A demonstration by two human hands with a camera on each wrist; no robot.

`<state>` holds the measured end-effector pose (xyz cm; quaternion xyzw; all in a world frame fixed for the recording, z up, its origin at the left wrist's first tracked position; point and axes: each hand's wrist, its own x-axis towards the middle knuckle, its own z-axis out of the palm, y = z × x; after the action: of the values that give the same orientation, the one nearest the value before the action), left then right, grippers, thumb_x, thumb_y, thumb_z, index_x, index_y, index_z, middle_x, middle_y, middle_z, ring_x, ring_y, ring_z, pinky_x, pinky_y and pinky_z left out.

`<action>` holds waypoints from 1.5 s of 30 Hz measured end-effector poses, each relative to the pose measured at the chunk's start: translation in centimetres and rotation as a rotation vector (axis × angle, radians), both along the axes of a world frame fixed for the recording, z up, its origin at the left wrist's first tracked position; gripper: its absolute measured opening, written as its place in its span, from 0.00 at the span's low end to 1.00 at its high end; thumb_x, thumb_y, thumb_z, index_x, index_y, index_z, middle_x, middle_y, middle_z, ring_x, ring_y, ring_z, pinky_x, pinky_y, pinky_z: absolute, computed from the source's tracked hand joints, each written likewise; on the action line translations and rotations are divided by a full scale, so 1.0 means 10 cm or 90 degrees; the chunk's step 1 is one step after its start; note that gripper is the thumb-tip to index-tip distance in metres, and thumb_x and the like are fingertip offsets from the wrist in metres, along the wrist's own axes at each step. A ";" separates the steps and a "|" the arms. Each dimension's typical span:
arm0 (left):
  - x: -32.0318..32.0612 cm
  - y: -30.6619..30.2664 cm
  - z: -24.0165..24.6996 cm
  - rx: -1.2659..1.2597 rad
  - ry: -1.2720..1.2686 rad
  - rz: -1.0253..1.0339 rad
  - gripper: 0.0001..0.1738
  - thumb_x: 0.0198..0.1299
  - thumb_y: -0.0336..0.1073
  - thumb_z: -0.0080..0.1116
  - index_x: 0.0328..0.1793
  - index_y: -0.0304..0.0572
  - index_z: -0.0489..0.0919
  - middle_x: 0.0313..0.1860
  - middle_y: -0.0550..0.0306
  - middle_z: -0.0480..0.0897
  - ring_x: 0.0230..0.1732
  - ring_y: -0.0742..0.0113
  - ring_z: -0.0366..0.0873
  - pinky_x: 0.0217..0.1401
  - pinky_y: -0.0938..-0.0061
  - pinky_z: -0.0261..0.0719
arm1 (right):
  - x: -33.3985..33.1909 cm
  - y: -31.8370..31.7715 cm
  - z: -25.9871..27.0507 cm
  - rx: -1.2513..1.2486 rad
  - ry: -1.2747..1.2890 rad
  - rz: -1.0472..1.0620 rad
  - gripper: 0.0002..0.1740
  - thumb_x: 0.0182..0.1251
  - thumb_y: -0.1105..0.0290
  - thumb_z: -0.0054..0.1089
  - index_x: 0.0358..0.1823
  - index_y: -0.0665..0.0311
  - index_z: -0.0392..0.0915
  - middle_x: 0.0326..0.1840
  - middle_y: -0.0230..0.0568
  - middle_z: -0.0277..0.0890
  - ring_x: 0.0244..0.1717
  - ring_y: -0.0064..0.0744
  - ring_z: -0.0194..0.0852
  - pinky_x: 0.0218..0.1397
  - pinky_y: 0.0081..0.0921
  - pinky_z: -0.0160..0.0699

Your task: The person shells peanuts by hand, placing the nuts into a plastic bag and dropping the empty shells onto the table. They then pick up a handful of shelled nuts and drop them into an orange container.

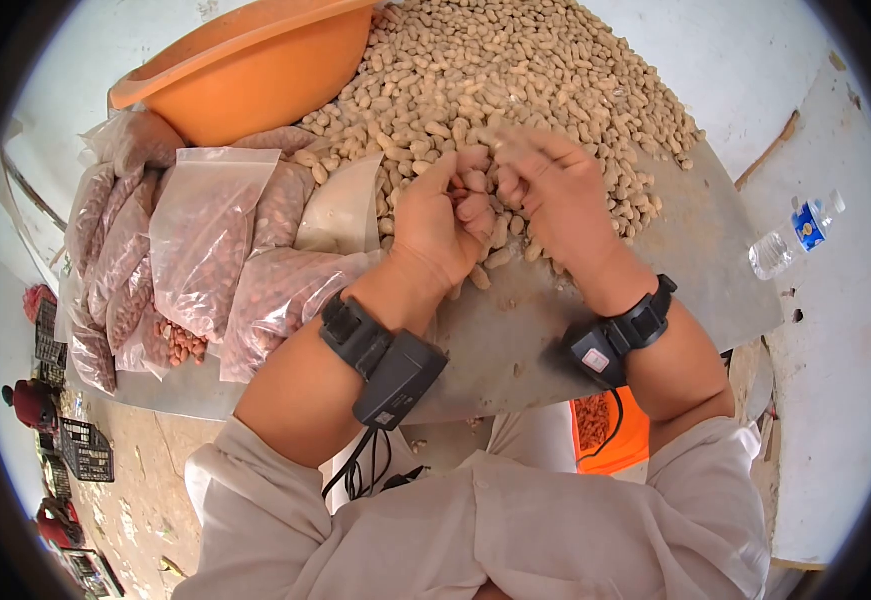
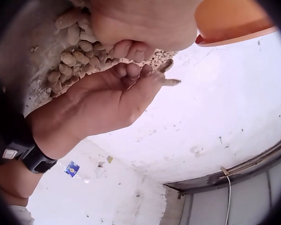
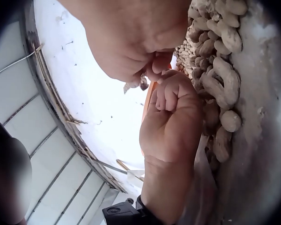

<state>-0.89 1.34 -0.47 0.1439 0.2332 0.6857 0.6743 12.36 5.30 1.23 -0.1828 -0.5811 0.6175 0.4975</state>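
My left hand (image 1: 440, 215) is at the near edge of a heap of unshelled peanuts (image 1: 515, 70). Its fingers are curled, with reddish peanut kernels partly showing between them. Close beside it, my right hand (image 1: 560, 195) pinches a peanut shell (image 2: 166, 66) between thumb and fingers, and its fingertips are blurred in the head view. Split shell pieces stick out past those fingertips in both wrist views. The hands almost meet over the peanuts, and much of each palm is hidden.
Clear plastic bags (image 1: 205, 230) of reddish kernels lie on the metal table (image 1: 495, 370) at left. An orange basin (image 1: 255, 75) stands behind them. A water bottle (image 1: 795, 235) is at right. Below the table edge, an orange container (image 1: 615, 430) holds reddish kernels.
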 end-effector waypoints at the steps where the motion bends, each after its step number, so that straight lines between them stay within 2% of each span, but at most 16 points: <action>1: -0.01 -0.01 0.02 0.010 0.022 0.027 0.12 0.67 0.41 0.42 0.38 0.41 0.71 0.21 0.66 0.65 0.17 0.76 0.56 0.18 0.82 0.54 | 0.02 0.10 -0.04 -0.095 0.128 0.068 0.11 0.62 0.72 0.55 0.43 0.70 0.75 0.34 0.38 0.74 0.33 0.26 0.73 0.36 0.21 0.76; 2: -0.02 -0.02 0.02 0.020 0.043 0.055 0.12 0.67 0.41 0.42 0.39 0.41 0.72 0.20 0.67 0.65 0.16 0.76 0.56 0.18 0.82 0.53 | 0.04 0.16 -0.06 -0.190 0.255 0.136 0.11 0.62 0.71 0.54 0.44 0.69 0.75 0.35 0.39 0.74 0.35 0.28 0.74 0.37 0.22 0.77; 5: -0.08 -0.02 0.00 0.054 0.074 0.101 0.12 0.67 0.42 0.44 0.43 0.42 0.71 0.21 0.67 0.63 0.18 0.77 0.54 0.19 0.83 0.52 | 0.11 0.20 -0.01 -0.321 0.353 0.173 0.11 0.63 0.68 0.54 0.43 0.67 0.73 0.38 0.42 0.73 0.38 0.32 0.74 0.38 0.25 0.79; 8: -0.08 -0.02 0.01 0.057 0.093 0.122 0.12 0.67 0.42 0.43 0.43 0.42 0.71 0.20 0.68 0.62 0.18 0.77 0.52 0.20 0.83 0.51 | 0.12 0.24 -0.02 -0.326 0.358 0.118 0.12 0.62 0.66 0.54 0.41 0.67 0.73 0.40 0.45 0.72 0.38 0.34 0.73 0.37 0.25 0.77; 11: -0.09 -0.01 -0.01 0.068 0.098 0.123 0.12 0.67 0.42 0.43 0.44 0.42 0.71 0.21 0.68 0.62 0.18 0.77 0.53 0.21 0.82 0.52 | 0.21 0.46 -0.21 -0.306 0.288 0.205 0.09 0.61 0.66 0.54 0.35 0.65 0.74 0.35 0.42 0.73 0.35 0.31 0.72 0.34 0.21 0.73; 14: -0.09 -0.01 -0.01 0.070 0.106 0.128 0.12 0.67 0.41 0.43 0.44 0.42 0.71 0.21 0.68 0.62 0.18 0.77 0.53 0.21 0.82 0.52 | 0.21 0.28 0.05 -0.061 -0.260 0.035 0.10 0.57 0.66 0.57 0.31 0.66 0.76 0.30 0.41 0.74 0.33 0.33 0.72 0.33 0.24 0.71; 17: -0.09 -0.02 0.00 0.063 0.117 0.132 0.12 0.67 0.42 0.42 0.44 0.42 0.71 0.21 0.67 0.62 0.19 0.77 0.54 0.22 0.82 0.53 | 0.15 0.06 0.13 0.383 -0.504 0.023 0.11 0.52 0.65 0.61 0.30 0.66 0.77 0.27 0.44 0.75 0.33 0.39 0.74 0.36 0.31 0.72; 20: -0.09 -0.02 -0.01 0.074 0.124 0.131 0.12 0.68 0.42 0.42 0.44 0.41 0.71 0.22 0.67 0.62 0.19 0.77 0.53 0.22 0.82 0.53 | 0.12 0.01 0.10 0.527 -0.661 -0.009 0.13 0.49 0.65 0.62 0.34 0.65 0.78 0.32 0.48 0.75 0.36 0.47 0.74 0.40 0.37 0.71; 23: -0.08 -0.01 -0.02 0.072 0.131 0.130 0.13 0.68 0.42 0.41 0.45 0.41 0.71 0.22 0.67 0.62 0.19 0.77 0.54 0.22 0.82 0.53 | 0.11 0.00 0.05 0.529 -0.756 -0.043 0.13 0.48 0.65 0.62 0.33 0.65 0.78 0.32 0.50 0.76 0.36 0.49 0.74 0.39 0.38 0.72; 26: -0.08 -0.01 -0.02 0.077 0.131 0.125 0.13 0.67 0.41 0.42 0.45 0.40 0.71 0.22 0.67 0.63 0.19 0.78 0.54 0.22 0.82 0.54 | 0.10 0.11 -0.04 0.513 -0.749 0.028 0.13 0.46 0.66 0.63 0.32 0.65 0.78 0.31 0.49 0.75 0.34 0.47 0.74 0.37 0.36 0.72; 29: -0.08 -0.01 -0.02 0.084 0.141 0.123 0.12 0.67 0.41 0.44 0.45 0.40 0.70 0.22 0.68 0.63 0.19 0.78 0.55 0.22 0.82 0.54 | 0.11 0.06 0.04 0.395 -0.663 0.058 0.10 0.48 0.72 0.65 0.33 0.66 0.77 0.25 0.38 0.75 0.28 0.26 0.73 0.30 0.24 0.69; 32: -0.06 -0.02 0.00 0.104 0.178 0.121 0.11 0.66 0.40 0.47 0.43 0.39 0.72 0.22 0.68 0.65 0.19 0.79 0.55 0.21 0.83 0.54 | 0.16 0.14 0.08 0.349 -0.501 -0.048 0.11 0.46 0.71 0.64 0.33 0.64 0.79 0.27 0.37 0.73 0.29 0.28 0.71 0.34 0.24 0.70; 35: -0.01 -0.06 0.03 0.085 0.258 0.098 0.09 0.63 0.37 0.52 0.39 0.39 0.73 0.22 0.67 0.67 0.18 0.80 0.56 0.20 0.84 0.53 | 0.21 0.22 0.08 0.288 -0.338 -0.114 0.10 0.48 0.72 0.64 0.34 0.63 0.79 0.28 0.30 0.71 0.29 0.21 0.67 0.34 0.21 0.68; 41: 0.01 -0.06 0.02 0.104 0.303 0.007 0.09 0.60 0.31 0.57 0.44 0.36 0.77 0.23 0.69 0.70 0.19 0.82 0.58 0.20 0.86 0.55 | 0.20 0.25 0.05 0.227 -0.188 -0.071 0.09 0.50 0.73 0.65 0.35 0.64 0.80 0.27 0.26 0.71 0.28 0.18 0.66 0.30 0.17 0.67; 44: 0.03 -0.08 0.03 0.120 0.339 0.017 0.11 0.59 0.30 0.57 0.47 0.35 0.76 0.25 0.69 0.71 0.19 0.83 0.59 0.20 0.87 0.56 | 0.21 0.19 0.06 0.048 -0.135 -0.003 0.11 0.52 0.71 0.66 0.37 0.65 0.80 0.24 0.28 0.72 0.24 0.16 0.65 0.26 0.15 0.65; 45: 0.04 -0.08 0.02 0.120 0.345 0.032 0.11 0.59 0.30 0.57 0.47 0.35 0.77 0.26 0.69 0.72 0.20 0.83 0.59 0.21 0.87 0.56 | 0.20 0.19 0.06 0.058 -0.148 -0.010 0.12 0.53 0.71 0.66 0.38 0.66 0.80 0.23 0.29 0.72 0.23 0.16 0.65 0.25 0.15 0.64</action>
<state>-0.52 0.56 -0.24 0.3783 0.3433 0.6574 0.5540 14.35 7.19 1.81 -0.2346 -0.6610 0.5613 0.4394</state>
